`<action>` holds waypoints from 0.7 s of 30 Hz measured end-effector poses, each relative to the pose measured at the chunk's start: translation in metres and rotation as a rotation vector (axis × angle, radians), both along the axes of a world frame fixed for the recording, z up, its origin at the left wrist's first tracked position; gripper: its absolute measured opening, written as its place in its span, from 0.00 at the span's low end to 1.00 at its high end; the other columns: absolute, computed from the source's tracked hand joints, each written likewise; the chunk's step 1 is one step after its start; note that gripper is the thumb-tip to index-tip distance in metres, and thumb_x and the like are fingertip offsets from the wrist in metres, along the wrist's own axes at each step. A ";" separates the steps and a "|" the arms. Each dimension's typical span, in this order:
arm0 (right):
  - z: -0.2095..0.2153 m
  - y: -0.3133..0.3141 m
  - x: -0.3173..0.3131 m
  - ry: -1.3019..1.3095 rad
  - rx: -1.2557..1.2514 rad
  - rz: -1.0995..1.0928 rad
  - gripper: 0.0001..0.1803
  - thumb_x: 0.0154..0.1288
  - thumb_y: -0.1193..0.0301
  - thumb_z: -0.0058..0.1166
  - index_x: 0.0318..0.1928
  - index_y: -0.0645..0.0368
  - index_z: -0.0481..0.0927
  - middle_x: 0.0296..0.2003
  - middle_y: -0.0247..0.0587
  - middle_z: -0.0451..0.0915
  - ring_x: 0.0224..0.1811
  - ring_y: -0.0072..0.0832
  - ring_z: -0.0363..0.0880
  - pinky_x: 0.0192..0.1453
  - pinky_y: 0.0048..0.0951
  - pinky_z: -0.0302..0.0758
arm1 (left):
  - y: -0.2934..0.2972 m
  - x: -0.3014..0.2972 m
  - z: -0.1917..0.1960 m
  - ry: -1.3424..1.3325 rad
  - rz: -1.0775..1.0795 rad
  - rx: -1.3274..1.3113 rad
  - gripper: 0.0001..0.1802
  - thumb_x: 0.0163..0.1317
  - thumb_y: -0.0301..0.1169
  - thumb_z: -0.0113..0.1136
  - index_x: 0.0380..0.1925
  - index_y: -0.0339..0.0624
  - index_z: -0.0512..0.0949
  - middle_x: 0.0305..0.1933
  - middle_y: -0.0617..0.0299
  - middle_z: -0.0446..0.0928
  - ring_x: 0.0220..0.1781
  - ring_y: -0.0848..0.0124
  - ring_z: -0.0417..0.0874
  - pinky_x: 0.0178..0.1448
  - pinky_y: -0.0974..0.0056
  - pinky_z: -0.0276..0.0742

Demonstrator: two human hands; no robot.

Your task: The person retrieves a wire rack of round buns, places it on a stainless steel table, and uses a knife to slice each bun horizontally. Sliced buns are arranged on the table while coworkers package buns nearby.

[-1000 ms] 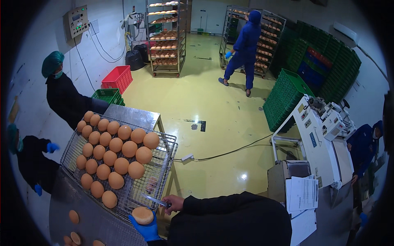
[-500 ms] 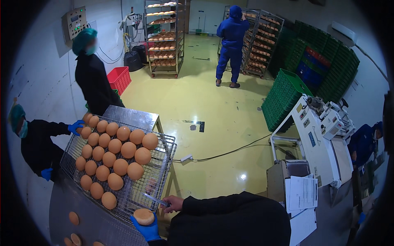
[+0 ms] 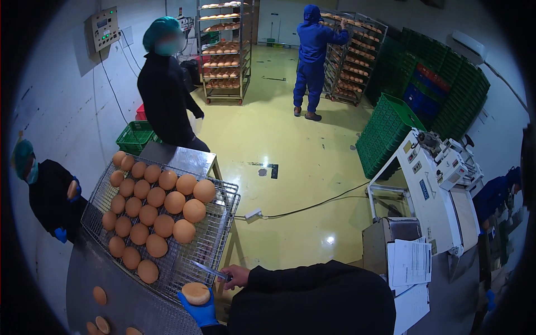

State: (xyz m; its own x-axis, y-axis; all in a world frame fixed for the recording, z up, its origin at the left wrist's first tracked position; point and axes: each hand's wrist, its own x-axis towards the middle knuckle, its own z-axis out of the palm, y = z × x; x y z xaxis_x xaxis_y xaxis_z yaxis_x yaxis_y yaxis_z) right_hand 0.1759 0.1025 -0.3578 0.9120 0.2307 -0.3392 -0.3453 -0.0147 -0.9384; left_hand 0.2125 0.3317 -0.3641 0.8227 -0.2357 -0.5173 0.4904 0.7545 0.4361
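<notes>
Your left hand [image 3: 200,311], in a blue glove, was cupped around a bun [image 3: 196,293], thumb and fingers wrapped at its sides; the bun sat low in the view, near the close corner of a wire rack [image 3: 224,207], its upper face pale brown. Your bare right hand [image 3: 237,277] was just to the right, its fingers closed about the handle of a knife [image 3: 207,269]; the blade pointed left over the wires, near the bun but apart from it.

Round brown buns [image 3: 163,225] stood in rows on the rack, with bare wire along its right side; left of it, loose pieces [image 3: 100,296] lay on a steel table [image 3: 89,259]. At the far left a co-worker [image 3: 53,195] held a bun; another in black [image 3: 163,100] stood beyond the rack; a third, in blue [image 3: 311,61], reached up to a trolley [image 3: 352,67] of buns. To your right were papers [image 3: 410,262], a white machine [image 3: 432,190] and green crates [image 3: 385,137].
</notes>
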 end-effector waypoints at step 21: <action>0.007 0.003 -0.007 -0.064 0.068 0.181 0.25 0.51 0.77 0.68 0.51 0.59 0.76 0.34 0.37 0.84 0.39 0.22 0.82 0.43 0.29 0.80 | 0.010 -0.001 -0.017 -0.080 -0.004 -0.038 0.32 0.66 0.61 0.51 0.59 0.49 0.70 0.60 0.56 0.73 0.58 0.57 0.74 0.61 0.46 0.73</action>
